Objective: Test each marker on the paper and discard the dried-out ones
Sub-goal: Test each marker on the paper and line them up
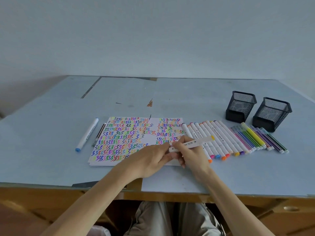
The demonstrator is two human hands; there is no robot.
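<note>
Both hands meet over the paper [129, 140] at its four o'clock corner: right hand [190, 154] grips a yellow-capped marker [192, 143], left hand [150, 160] pinches its near end (fingers curled).

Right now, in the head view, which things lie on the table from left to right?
Blue-capped white marker → thin dark pen → scribbled paper → row of white markers → row of thin coloured pens → two black mesh pen holders.
</note>
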